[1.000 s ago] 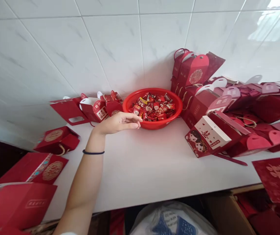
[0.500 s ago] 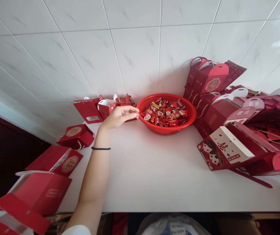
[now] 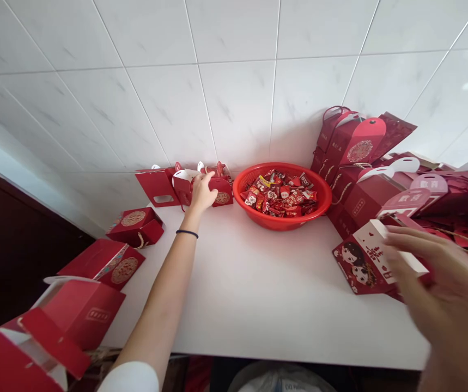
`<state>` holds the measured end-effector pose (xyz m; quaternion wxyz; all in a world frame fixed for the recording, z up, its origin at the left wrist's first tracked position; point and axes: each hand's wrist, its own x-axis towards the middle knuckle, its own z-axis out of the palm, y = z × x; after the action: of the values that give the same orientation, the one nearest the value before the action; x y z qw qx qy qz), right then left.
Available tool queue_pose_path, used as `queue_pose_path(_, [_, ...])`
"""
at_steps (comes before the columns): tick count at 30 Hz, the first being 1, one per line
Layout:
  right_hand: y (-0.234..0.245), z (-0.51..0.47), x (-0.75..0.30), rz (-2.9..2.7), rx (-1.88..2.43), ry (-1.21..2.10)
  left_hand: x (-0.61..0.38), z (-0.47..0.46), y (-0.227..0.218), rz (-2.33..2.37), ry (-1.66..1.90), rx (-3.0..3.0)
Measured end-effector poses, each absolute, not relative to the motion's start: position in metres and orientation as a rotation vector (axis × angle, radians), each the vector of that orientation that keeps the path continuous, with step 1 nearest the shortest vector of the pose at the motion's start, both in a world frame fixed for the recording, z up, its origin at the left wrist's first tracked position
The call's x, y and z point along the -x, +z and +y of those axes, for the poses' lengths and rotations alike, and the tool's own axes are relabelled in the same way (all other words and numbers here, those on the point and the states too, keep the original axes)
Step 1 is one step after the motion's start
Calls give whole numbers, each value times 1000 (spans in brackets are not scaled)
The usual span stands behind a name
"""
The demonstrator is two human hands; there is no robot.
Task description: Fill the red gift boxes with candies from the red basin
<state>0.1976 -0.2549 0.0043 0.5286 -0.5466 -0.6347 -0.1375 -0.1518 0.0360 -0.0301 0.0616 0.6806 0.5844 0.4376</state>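
My left hand (image 3: 204, 191) reaches to the back left, fingers apart over a small open-topped red gift box (image 3: 182, 182). A red box with a gold round emblem (image 3: 222, 197) stands beside its fingertips; whether they touch either box I cannot make out. At the right, my right hand (image 3: 448, 283) is blurred by motion, its fingers stretched out. It covers part of a box printed with a cartoon couple (image 3: 354, 262) and a white panel. Between the hands, near the wall, sits a red plastic basket (image 3: 280, 223) of wrapped sweets (image 3: 280, 193).
Several red boxes line the left side, among them a rope-handled box (image 3: 135, 226) and an open box (image 3: 90, 313) near the front. Stacked gift boxes (image 3: 346, 144) fill the right side. The white table (image 3: 258, 294) meets a tiled wall (image 3: 237, 109).
My left hand has moved left from the basket's rim to the boxes at the back. My right hand has come into view over the cartoon-couple box. The view has shifted slightly.
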Motion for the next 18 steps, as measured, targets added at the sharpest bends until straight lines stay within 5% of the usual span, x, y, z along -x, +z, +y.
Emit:
queue_pose_path(8, [2, -178, -141, -1909, 1014, 221, 151, 24, -19, 1781, 1508, -2059])
queue_pose_path(12, [5, -144, -129, -1875, 961, 383, 162, -12, 15, 1343, 1763, -2107])
queue_pose_path(18, [19, -118, -105, -1993, 872, 495, 146, -77, 62, 874, 1204, -2282])
